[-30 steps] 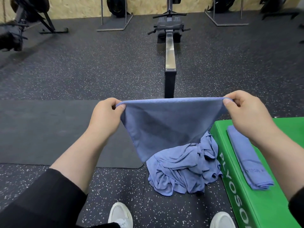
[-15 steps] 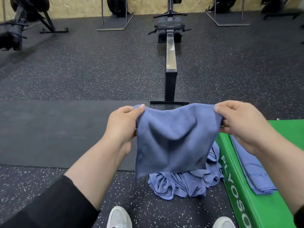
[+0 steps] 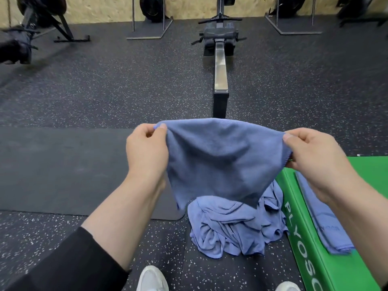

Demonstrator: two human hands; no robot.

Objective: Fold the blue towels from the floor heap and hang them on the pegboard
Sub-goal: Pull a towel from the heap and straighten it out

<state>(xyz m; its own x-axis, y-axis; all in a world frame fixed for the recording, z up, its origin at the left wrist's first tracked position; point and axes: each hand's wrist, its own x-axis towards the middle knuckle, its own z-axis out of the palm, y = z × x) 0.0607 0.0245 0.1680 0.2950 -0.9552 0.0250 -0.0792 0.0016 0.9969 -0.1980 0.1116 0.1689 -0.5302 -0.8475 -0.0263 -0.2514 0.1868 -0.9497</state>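
I'm pinching 1 blue towel [image 3: 222,160] with left hand [image 3: 147,152] and right hand [image 3: 315,158]; 1 folded towel [image 3: 323,219] is waiting, the heap [image 3: 233,227] is remaining, none hung.

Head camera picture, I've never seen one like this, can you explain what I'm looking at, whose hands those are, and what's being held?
The camera sits on a person's head, looking forward and down, so the two arms are the wearer's own. The left hand and right hand each pinch a top corner of a blue towel, which hangs between them. Below it a heap of blue towels lies on the speckled gym floor. On the right, a folded towel rests on a green box. A rowing machine stands ahead. No pegboard is in view.
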